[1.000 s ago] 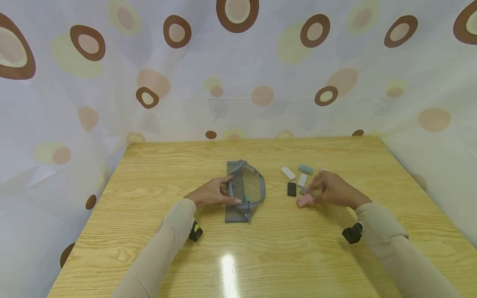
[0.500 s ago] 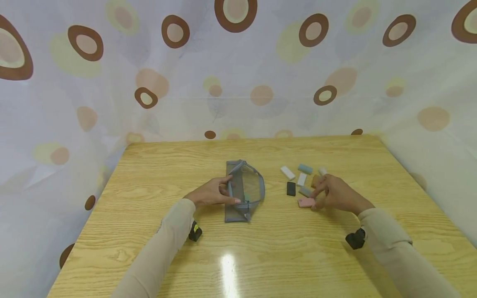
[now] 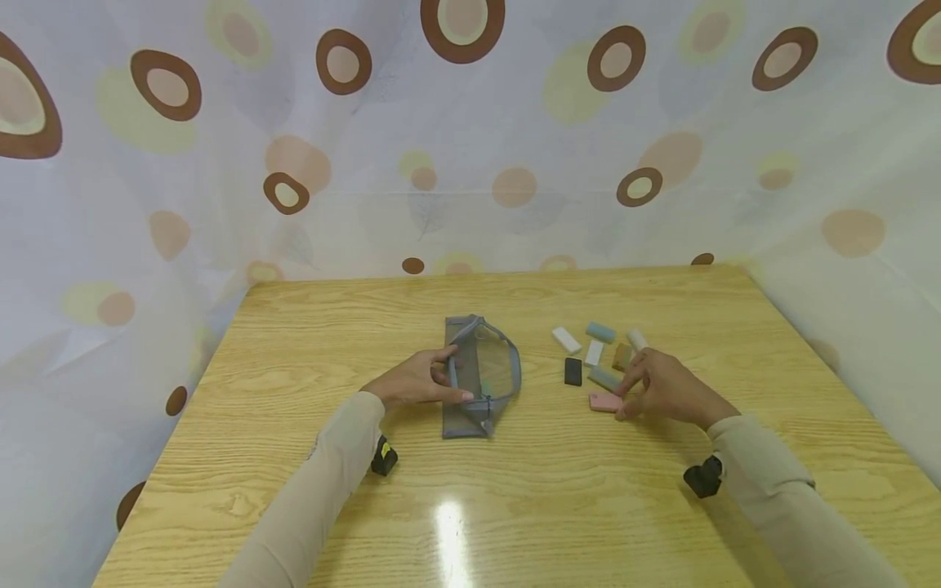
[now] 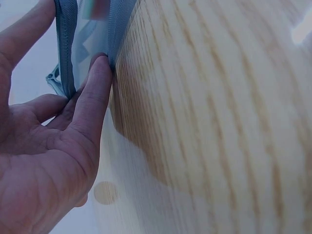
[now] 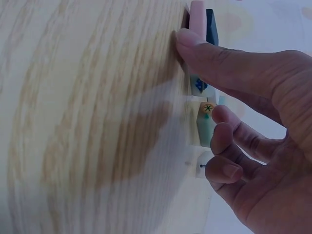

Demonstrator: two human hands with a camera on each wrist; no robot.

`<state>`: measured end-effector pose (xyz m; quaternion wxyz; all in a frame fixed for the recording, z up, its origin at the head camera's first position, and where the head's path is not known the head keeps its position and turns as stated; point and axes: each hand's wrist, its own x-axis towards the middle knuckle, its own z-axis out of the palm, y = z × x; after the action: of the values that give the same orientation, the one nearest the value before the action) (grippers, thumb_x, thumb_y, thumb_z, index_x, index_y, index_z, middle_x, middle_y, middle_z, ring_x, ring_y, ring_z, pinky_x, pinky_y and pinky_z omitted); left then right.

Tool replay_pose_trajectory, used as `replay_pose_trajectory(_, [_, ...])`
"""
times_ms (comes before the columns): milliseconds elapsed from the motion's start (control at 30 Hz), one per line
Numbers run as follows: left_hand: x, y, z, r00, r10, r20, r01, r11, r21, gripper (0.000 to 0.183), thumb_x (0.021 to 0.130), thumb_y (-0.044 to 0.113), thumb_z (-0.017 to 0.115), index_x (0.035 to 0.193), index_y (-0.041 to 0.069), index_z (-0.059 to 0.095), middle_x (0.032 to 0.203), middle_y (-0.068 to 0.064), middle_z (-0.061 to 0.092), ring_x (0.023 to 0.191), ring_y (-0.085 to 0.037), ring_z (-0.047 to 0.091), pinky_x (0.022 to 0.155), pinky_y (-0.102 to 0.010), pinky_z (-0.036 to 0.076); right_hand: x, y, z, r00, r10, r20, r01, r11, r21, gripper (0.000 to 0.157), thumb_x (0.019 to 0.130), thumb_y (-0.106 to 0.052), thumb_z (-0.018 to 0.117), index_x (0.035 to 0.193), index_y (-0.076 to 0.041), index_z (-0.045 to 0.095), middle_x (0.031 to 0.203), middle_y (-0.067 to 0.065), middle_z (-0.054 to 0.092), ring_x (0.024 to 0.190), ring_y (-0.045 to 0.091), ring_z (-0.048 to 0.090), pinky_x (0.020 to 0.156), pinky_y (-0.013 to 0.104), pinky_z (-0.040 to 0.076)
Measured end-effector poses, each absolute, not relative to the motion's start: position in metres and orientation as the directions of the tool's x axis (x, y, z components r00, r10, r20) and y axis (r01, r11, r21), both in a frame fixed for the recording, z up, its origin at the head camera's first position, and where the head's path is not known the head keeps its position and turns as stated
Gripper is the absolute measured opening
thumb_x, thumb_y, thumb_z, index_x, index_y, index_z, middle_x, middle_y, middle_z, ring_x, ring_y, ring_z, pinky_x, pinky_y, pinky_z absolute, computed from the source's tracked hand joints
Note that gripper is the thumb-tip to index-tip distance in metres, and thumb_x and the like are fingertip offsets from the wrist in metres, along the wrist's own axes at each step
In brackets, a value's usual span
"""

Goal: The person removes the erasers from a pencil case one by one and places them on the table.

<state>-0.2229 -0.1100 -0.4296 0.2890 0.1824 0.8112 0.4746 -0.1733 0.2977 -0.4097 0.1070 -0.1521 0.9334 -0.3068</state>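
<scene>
My left hand (image 3: 415,380) grips the edge of a grey see-through mesh pouch (image 3: 463,420), whose mouth gapes to the right. Its blue-grey edging (image 4: 67,44) runs between thumb and fingers in the left wrist view. Something small and greenish shows faintly inside. To the right, my right hand (image 3: 662,388) has thumb and index finger at the right end of a small pink block (image 3: 604,402) lying on the table. In the right wrist view, the thumb touches this pink block (image 5: 197,17) and hides the index fingertip; the other fingers curl loosely.
Around the pink block lie a black block (image 3: 573,371), a grey-green piece (image 3: 604,378), two white blocks, one a white block (image 3: 566,340), a blue piece (image 3: 600,331), an orange-brown piece (image 3: 622,356) and a pale piece (image 3: 636,339). The wooden table (image 3: 331,318) meets a patterned curtain (image 3: 470,229).
My right hand has shifted slightly right and down, uncovering the orange-brown, pale and grey-green pieces. The pink block has turned from slanted to nearly level. My left hand stays on the pouch.
</scene>
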Motion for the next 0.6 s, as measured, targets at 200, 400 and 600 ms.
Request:
replay_pose_trajectory(200, [-0.2239, -0.1101, -0.4301, -0.765, 0.574, -0.292, 0.021, 0.476, 0.879, 0.099, 0.089, 0.026, 0.08, 0.163, 0.007, 0.016, 0.125, -0.019, 0.066, 0.117, -0.027, 0.063, 0.102, -0.045, 0.049, -0.1726, 0.299, -0.4131, -0.933, -0.342, -0.115, -0.204, 0.762, -0.614, 0.023, 0.072, -0.02, 0.093, 0.086, -0.008, 0.081, 0.114, 0.018, 0.058, 0.083, 0.024, 0.051, 0.069, 0.035, 0.047])
replay_pose_trajectory(400, [-0.2236, -0.1095, -0.4297, -0.763, 0.577, -0.292, 0.013, 0.466, 0.885, 0.099, 0.089, 0.026, 0.08, 0.162, 0.006, 0.017, 0.127, -0.018, 0.065, 0.12, -0.028, 0.062, 0.102, -0.044, 0.049, -0.1726, 0.2991, -0.4137, -0.933, -0.339, -0.116, -0.202, 0.764, -0.613, 0.022, 0.072, -0.021, 0.093, 0.085, -0.009, 0.081, 0.112, 0.016, 0.059, 0.086, 0.024, 0.052, 0.071, 0.036, 0.048])
replay_pose_trajectory(600, [-0.2238, -0.1092, -0.4301, -0.76, 0.581, -0.291, 0.022, 0.47, 0.882, 0.099, 0.09, 0.026, 0.08, 0.163, 0.006, 0.016, 0.127, -0.018, 0.065, 0.119, -0.027, 0.062, 0.102, -0.044, 0.049, -0.173, 0.2991, -0.4142, -0.934, -0.335, -0.126, -0.198, 0.777, -0.598, 0.021, 0.071, -0.022, 0.094, 0.084, -0.011, 0.081, 0.109, 0.013, 0.06, 0.091, 0.026, 0.054, 0.073, 0.037, 0.048])
